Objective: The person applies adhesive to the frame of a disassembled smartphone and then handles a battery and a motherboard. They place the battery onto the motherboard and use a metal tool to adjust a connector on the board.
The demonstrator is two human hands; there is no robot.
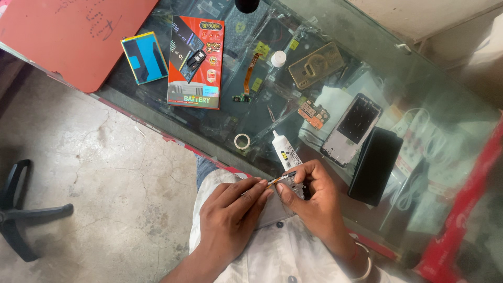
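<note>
hands meet over a small phone part (285, 183) at the near edge of the glass table (440, 110), just above the person's lap. left hand (230, 215) is closed in a pinch, its fingertips (262, 184) on the thin orange strip at the part's end. right hand (314, 202) is curled around the same part and grips it from the other side, thumb pressed on top. a grey flat piece lies under both hands, mostly hidden.

all other places are told from the white glue tube (285, 152), which lies on the glass just beyond the hands. a small tape ring (242, 141) sits just left of the tube. a phone frame (352, 128) with dark middle lies to the right of the tube, and a black phone (375, 165) lies just right of that frame. a small orange circuit board (313, 113) is beyond the tube, between tube and frame. a red battery box (196, 63) is far beyond the tube to the left, and a blue-yellow flat pack (144, 56) lies left of this box. a white cap (279, 58) stands well beyond the tube.
</note>
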